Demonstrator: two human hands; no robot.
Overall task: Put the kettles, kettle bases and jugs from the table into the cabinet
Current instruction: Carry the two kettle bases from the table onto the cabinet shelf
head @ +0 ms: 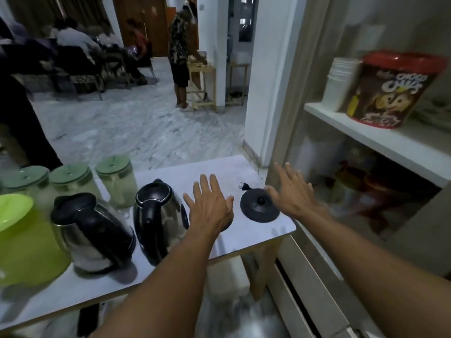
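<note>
On the white table (pixel 244 172) stand two steel kettles with black lids and handles, one near the middle (pixel 158 215) and one to its left (pixel 90 230). A round black kettle base (pixel 258 206) with its plug (pixel 244 186) lies near the table's right end. Three clear jugs with green lids (pixel 117 181) line the back left, and a lime green jug (pixel 22 240) fills the left edge. My left hand (pixel 210 206) hovers open between the middle kettle and the base. My right hand (pixel 292 191) is open just right of the base, touching or almost touching its rim.
The cabinet (pixel 366 132) stands open on the right; its upper shelf holds a stack of white cups (pixel 339 84) and a cereal tub (pixel 395 91), with blurred items on the lower shelf. People sit and stand in the room beyond the table.
</note>
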